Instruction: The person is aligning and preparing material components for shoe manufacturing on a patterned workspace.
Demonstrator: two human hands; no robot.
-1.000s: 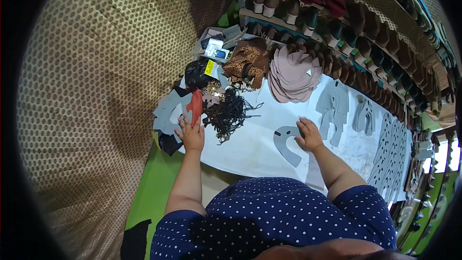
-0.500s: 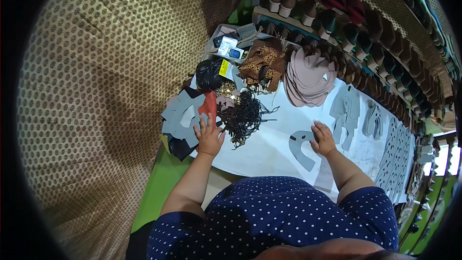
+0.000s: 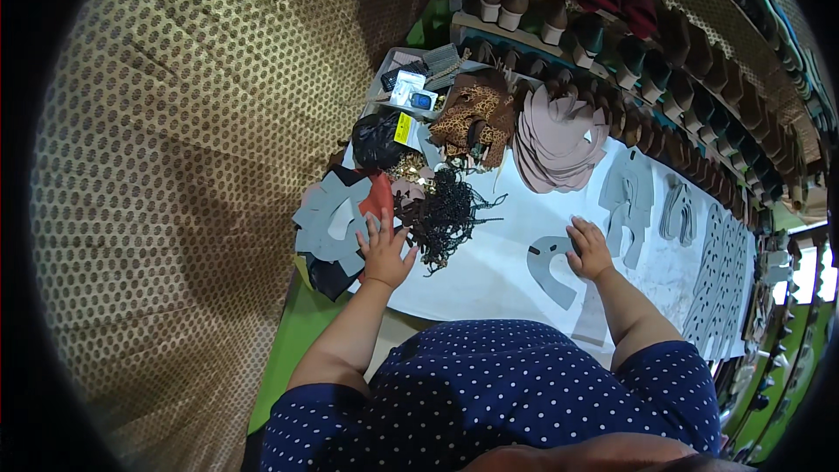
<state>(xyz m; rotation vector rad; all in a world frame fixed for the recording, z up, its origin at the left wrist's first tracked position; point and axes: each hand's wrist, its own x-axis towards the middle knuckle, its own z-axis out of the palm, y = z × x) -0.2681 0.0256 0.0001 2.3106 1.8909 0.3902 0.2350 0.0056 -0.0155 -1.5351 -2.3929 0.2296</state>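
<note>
Resting your right hand (image 3: 588,249) with fingers spread flat on the grey horseshoe-shaped cutout (image 3: 552,268), you are touching the orange-red piece (image 3: 377,197) with your open left hand (image 3: 385,251).

Left hand (image 3: 385,253) moved up and leftward off the bare white table (image 3: 489,280) toward the pile of grey cutouts (image 3: 330,220), fingers now spread over the red object (image 3: 378,196) and the edge of the black tangle of cords (image 3: 446,214); earlier placed just below these. Right hand (image 3: 588,249) drawn slightly closer to the body, still resting at the upper right edge of the grey horseshoe-shaped cutout (image 3: 551,269). Whole scene shifted lower and rightward in the view, from head movement.
</note>
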